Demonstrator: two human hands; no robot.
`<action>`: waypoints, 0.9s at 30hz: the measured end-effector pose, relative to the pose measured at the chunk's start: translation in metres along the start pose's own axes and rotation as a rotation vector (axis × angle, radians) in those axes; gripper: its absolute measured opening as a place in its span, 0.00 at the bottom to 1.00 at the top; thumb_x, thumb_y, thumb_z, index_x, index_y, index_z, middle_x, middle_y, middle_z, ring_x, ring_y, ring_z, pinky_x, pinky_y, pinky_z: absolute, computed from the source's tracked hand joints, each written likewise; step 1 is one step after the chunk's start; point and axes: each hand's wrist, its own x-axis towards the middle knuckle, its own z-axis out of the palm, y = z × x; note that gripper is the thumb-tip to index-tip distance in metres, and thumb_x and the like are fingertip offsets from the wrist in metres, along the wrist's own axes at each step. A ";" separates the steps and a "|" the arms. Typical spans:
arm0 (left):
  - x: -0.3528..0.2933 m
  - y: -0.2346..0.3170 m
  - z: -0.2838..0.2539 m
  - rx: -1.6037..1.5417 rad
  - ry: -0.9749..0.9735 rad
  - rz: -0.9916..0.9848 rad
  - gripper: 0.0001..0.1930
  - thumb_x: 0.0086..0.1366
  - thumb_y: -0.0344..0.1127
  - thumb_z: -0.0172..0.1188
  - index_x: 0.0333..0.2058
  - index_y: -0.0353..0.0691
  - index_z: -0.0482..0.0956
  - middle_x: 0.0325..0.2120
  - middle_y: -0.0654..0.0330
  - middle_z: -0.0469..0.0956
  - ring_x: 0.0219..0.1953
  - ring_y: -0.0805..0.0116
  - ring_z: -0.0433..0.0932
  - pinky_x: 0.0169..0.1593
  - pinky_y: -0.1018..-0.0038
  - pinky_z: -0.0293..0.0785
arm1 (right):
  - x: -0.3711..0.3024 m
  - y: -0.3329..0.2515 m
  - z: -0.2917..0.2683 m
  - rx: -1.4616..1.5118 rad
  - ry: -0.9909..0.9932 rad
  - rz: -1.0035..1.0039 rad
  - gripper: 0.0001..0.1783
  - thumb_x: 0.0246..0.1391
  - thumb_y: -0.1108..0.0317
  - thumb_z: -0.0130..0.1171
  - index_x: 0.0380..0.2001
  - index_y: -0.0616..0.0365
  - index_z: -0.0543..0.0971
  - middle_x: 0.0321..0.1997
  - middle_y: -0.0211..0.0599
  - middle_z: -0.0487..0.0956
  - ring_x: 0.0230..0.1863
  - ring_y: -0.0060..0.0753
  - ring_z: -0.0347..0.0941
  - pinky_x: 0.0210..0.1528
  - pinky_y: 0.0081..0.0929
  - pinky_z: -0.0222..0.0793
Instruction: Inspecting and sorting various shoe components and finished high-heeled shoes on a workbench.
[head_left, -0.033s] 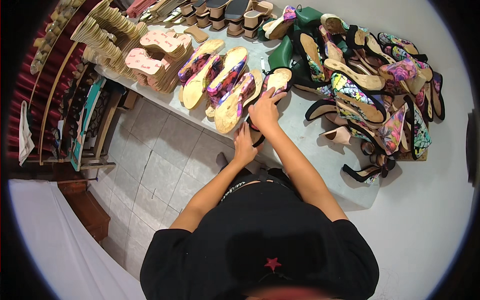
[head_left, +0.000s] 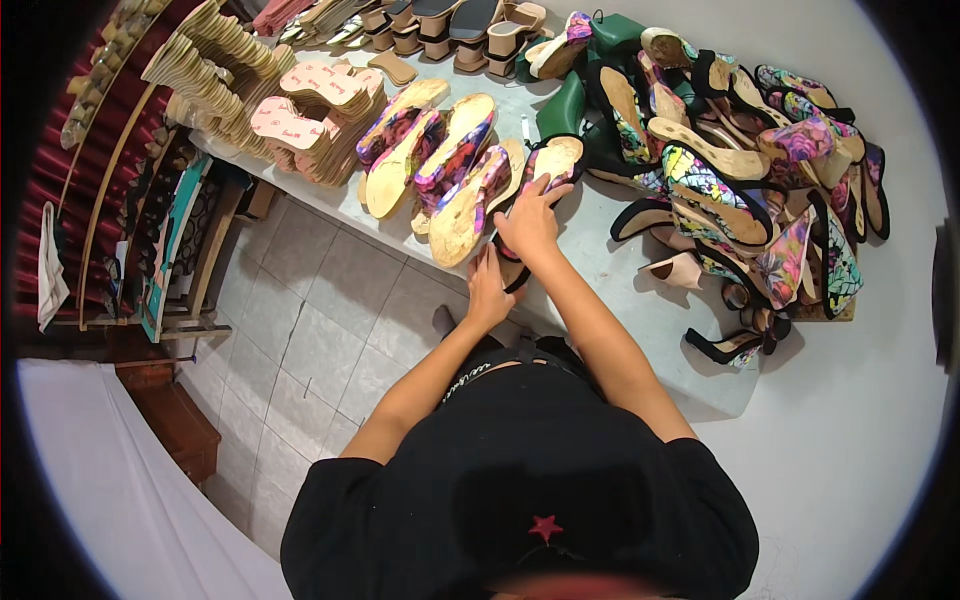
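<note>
Honestly, this looked like a steadying step: the right hand (head_left: 528,222) lay over a black-edged shoe (head_left: 557,160) near the front of the counter (head_left: 640,330), just right of the floral sandals (head_left: 462,222). Its fingers were loosely spread, but I couldn't tell if that grip pinched or just rested. Left hand (head_left: 488,290) was bent at the counter's edge, hold unclear too. I'd guess the next move called for a firm hold. Both palms were hidden, plus the shoe's middle.
</note>
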 end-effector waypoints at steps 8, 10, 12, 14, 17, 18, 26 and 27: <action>0.009 -0.005 -0.003 -0.046 0.039 0.046 0.46 0.41 0.39 0.69 0.56 0.27 0.53 0.55 0.39 0.56 0.59 0.44 0.50 0.62 0.59 0.45 | 0.003 0.020 0.003 0.084 -0.021 -0.059 0.55 0.37 0.57 0.64 0.60 0.66 0.41 0.57 0.85 0.36 0.41 0.69 0.69 0.44 0.39 0.70; 0.011 -0.006 -0.003 -0.063 0.058 0.056 0.45 0.41 0.39 0.69 0.56 0.29 0.55 0.55 0.40 0.56 0.59 0.44 0.51 0.61 0.59 0.45 | 0.002 0.020 0.006 0.099 -0.033 -0.101 0.55 0.38 0.58 0.63 0.61 0.64 0.40 0.58 0.83 0.36 0.41 0.74 0.68 0.44 0.43 0.68; 0.013 0.004 -0.007 -0.080 0.072 0.078 0.44 0.41 0.39 0.69 0.55 0.31 0.56 0.55 0.41 0.56 0.59 0.44 0.52 0.61 0.59 0.46 | 0.002 0.021 0.012 0.099 0.009 -0.103 0.54 0.38 0.59 0.63 0.61 0.63 0.41 0.58 0.81 0.37 0.41 0.75 0.67 0.44 0.45 0.68; 0.010 0.017 -0.011 0.045 0.046 -0.095 0.42 0.40 0.38 0.69 0.54 0.32 0.58 0.55 0.44 0.57 0.57 0.45 0.54 0.59 0.59 0.49 | 0.001 0.023 0.021 0.099 0.049 -0.108 0.53 0.38 0.60 0.63 0.61 0.61 0.41 0.59 0.80 0.37 0.41 0.77 0.66 0.44 0.47 0.67; 0.017 0.004 -0.003 -0.038 0.150 0.076 0.41 0.40 0.37 0.69 0.53 0.33 0.60 0.54 0.44 0.58 0.56 0.45 0.56 0.57 0.58 0.52 | -0.001 0.025 0.034 0.094 0.159 -0.187 0.51 0.40 0.61 0.62 0.61 0.59 0.43 0.59 0.78 0.39 0.42 0.80 0.63 0.45 0.50 0.65; 0.018 0.002 -0.002 -0.036 0.151 0.073 0.41 0.40 0.37 0.69 0.53 0.33 0.60 0.54 0.44 0.58 0.56 0.45 0.56 0.57 0.58 0.52 | 0.000 0.024 0.036 0.069 0.206 -0.211 0.49 0.40 0.61 0.62 0.61 0.60 0.45 0.59 0.76 0.40 0.42 0.78 0.64 0.44 0.48 0.66; 0.008 -0.002 0.007 -0.125 0.172 0.018 0.37 0.46 0.32 0.65 0.54 0.31 0.57 0.53 0.41 0.58 0.57 0.43 0.54 0.57 0.57 0.53 | 0.007 0.022 0.044 0.109 0.309 -0.184 0.47 0.41 0.59 0.62 0.61 0.57 0.48 0.61 0.68 0.43 0.45 0.74 0.63 0.46 0.50 0.64; 0.002 -0.004 0.004 -0.125 0.175 0.020 0.37 0.46 0.32 0.65 0.54 0.31 0.57 0.53 0.41 0.58 0.57 0.43 0.54 0.57 0.57 0.53 | 0.005 0.023 0.041 0.126 0.297 -0.176 0.48 0.41 0.57 0.62 0.61 0.56 0.48 0.61 0.66 0.44 0.45 0.74 0.62 0.47 0.51 0.64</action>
